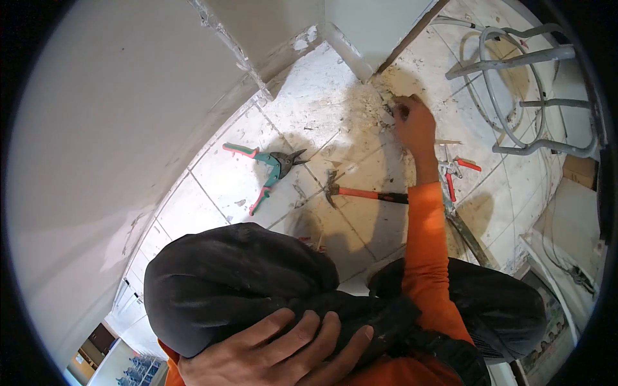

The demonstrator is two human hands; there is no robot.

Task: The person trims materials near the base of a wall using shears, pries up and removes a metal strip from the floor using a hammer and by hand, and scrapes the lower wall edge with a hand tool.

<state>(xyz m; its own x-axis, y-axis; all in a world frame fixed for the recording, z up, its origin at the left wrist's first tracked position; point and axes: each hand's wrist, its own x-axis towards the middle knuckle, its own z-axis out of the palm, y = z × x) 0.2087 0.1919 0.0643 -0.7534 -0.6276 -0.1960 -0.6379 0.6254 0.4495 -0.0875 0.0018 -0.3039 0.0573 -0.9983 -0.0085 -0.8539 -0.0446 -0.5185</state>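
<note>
My left hand (283, 350) lies on my dark trousers with its fingers spread, holding nothing. Stretched out to the floor near the wall corner, my right hand (414, 122) has its fingers curled together. Small grey bits show at its fingertips, and I cannot make out what it pinches. A hammer (364, 192) with an orange and black handle lies on the tiles, its handle end passing behind my right sleeve. To the left rest tin snips (273, 168) with green and red handles, jaws apart. Right of my forearm is a red-handled hand tool (453, 172).
Dusty, debris-strewn floor tiles (347, 222) run up to the white wall (109, 122) and a door-like edge (409, 35). At right stand a grey metal frame (508, 63) and a coiled pale cable (484, 77). A flat strip (472, 239) lies near my right knee.
</note>
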